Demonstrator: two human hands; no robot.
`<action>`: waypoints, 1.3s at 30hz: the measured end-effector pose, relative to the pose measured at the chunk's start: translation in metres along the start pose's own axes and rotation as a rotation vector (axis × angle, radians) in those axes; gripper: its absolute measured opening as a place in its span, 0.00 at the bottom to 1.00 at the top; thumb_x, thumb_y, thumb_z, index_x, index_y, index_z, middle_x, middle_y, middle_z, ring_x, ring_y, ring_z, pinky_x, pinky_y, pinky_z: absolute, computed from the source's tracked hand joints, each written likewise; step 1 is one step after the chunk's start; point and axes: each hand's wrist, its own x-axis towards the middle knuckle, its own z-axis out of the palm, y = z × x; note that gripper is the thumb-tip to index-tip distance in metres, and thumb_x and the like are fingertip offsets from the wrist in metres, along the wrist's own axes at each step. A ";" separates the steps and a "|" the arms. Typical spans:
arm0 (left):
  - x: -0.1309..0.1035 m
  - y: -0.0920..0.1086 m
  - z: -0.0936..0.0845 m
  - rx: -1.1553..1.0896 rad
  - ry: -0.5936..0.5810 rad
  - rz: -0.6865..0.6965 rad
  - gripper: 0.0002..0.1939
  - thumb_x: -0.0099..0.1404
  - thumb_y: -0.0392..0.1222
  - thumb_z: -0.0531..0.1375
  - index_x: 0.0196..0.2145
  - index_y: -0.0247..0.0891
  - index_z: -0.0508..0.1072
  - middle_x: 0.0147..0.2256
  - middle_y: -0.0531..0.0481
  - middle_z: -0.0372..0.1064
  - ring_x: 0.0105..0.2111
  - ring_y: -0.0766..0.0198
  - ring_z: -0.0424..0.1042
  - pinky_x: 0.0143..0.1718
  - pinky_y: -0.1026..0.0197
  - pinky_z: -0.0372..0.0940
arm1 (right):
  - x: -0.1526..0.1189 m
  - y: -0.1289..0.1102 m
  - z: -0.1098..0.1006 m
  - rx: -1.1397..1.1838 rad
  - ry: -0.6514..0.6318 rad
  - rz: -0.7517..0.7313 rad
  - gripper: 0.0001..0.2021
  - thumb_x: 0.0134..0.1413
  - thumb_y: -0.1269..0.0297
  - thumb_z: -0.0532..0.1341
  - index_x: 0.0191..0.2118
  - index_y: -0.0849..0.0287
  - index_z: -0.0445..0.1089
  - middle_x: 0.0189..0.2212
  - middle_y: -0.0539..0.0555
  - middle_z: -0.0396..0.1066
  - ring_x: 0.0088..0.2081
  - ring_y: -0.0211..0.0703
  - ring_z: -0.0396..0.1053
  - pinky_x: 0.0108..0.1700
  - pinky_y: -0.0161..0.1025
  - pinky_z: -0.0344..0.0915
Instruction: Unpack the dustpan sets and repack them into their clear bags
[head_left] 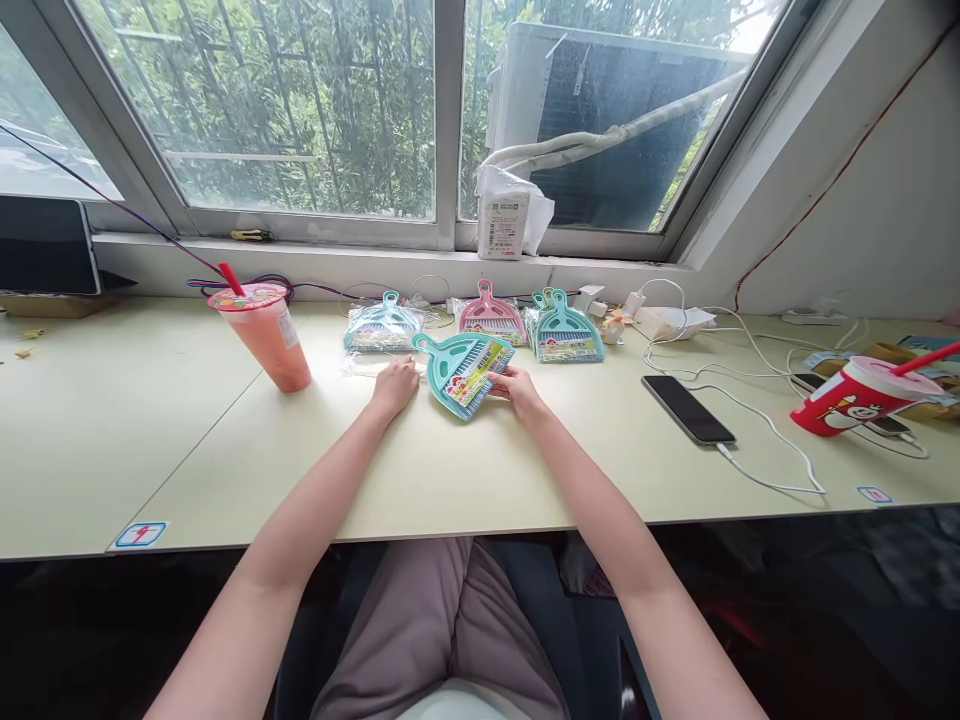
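Observation:
My right hand (516,392) grips the right edge of a mint-green mini dustpan (439,365), which is tilted just above the table. A small brush and a yellow printed label (478,372) lie across the pan. My left hand (396,388) rests on the table left of the dustpan, its fingers curled in near some clear plastic film (364,366); whether it pinches the film is hidden. Behind are a blue dustpan set (384,325) in clear wrap, a pink dustpan set (491,318) and a stack of green dustpan sets (568,335).
A cup of pink drink (266,340) stands at left and a red cup (851,400) at right. One phone (690,410) is on a white charging cable (780,440). A tissue pack (506,225) sits on the windowsill. A tablet (49,245) stands far left.

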 end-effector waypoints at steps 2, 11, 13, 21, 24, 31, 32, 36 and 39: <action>0.000 0.000 -0.002 -0.009 0.003 -0.016 0.11 0.60 0.33 0.57 0.38 0.39 0.75 0.55 0.37 0.68 0.59 0.42 0.62 0.62 0.42 0.53 | 0.000 -0.001 0.000 -0.002 0.014 0.012 0.04 0.51 0.76 0.65 0.33 0.62 0.74 0.31 0.54 0.79 0.29 0.40 0.76 0.39 0.40 0.77; -0.003 0.005 -0.006 0.119 0.138 0.013 0.21 0.61 0.25 0.51 0.45 0.38 0.77 0.50 0.39 0.73 0.57 0.46 0.66 0.59 0.46 0.60 | 0.003 -0.003 -0.003 0.030 0.109 0.049 0.05 0.51 0.79 0.64 0.30 0.63 0.73 0.27 0.53 0.78 0.28 0.38 0.76 0.33 0.34 0.76; -0.004 0.010 -0.008 0.171 0.197 0.020 0.24 0.64 0.25 0.48 0.49 0.38 0.76 0.51 0.40 0.72 0.56 0.49 0.67 0.58 0.48 0.62 | 0.003 -0.003 -0.003 0.024 0.097 0.052 0.04 0.50 0.78 0.65 0.30 0.63 0.74 0.27 0.53 0.78 0.28 0.38 0.76 0.32 0.34 0.76; -0.010 0.027 -0.015 0.178 0.303 0.195 0.25 0.64 0.26 0.49 0.54 0.39 0.74 0.52 0.45 0.73 0.54 0.54 0.71 0.53 0.53 0.68 | -0.002 -0.002 0.001 0.046 -0.043 -0.027 0.04 0.50 0.75 0.66 0.34 0.63 0.75 0.30 0.54 0.79 0.30 0.40 0.77 0.39 0.39 0.77; -0.015 0.038 -0.013 0.108 0.335 0.306 0.23 0.65 0.27 0.49 0.52 0.40 0.76 0.51 0.46 0.73 0.52 0.55 0.71 0.53 0.53 0.68 | -0.003 -0.003 0.004 0.090 -0.009 -0.047 0.05 0.49 0.74 0.66 0.35 0.63 0.75 0.31 0.54 0.79 0.31 0.41 0.77 0.43 0.41 0.77; -0.011 0.034 -0.015 0.050 0.435 0.304 0.24 0.66 0.27 0.49 0.53 0.39 0.74 0.53 0.44 0.72 0.54 0.54 0.70 0.53 0.52 0.67 | -0.006 -0.008 0.004 0.230 0.187 -0.086 0.04 0.53 0.75 0.63 0.33 0.61 0.73 0.31 0.51 0.79 0.32 0.38 0.76 0.48 0.41 0.75; -0.009 0.029 -0.017 0.051 0.449 0.281 0.23 0.66 0.27 0.49 0.52 0.39 0.75 0.53 0.43 0.72 0.54 0.54 0.70 0.54 0.51 0.67 | -0.006 -0.009 0.003 0.225 0.197 -0.086 0.04 0.54 0.75 0.63 0.33 0.61 0.73 0.31 0.51 0.79 0.32 0.37 0.76 0.48 0.41 0.75; -0.002 0.012 -0.022 0.063 0.471 0.200 0.21 0.65 0.27 0.50 0.44 0.38 0.79 0.52 0.42 0.73 0.54 0.52 0.70 0.54 0.48 0.67 | -0.006 -0.011 0.000 0.158 0.163 -0.068 0.04 0.53 0.76 0.63 0.33 0.61 0.73 0.31 0.52 0.79 0.32 0.38 0.76 0.48 0.43 0.76; -0.002 0.009 -0.022 0.079 0.475 0.197 0.20 0.65 0.27 0.49 0.43 0.38 0.79 0.51 0.43 0.73 0.53 0.53 0.71 0.54 0.48 0.67 | -0.006 -0.012 0.001 0.081 0.071 -0.019 0.04 0.50 0.76 0.65 0.33 0.62 0.74 0.30 0.54 0.79 0.32 0.41 0.77 0.47 0.45 0.76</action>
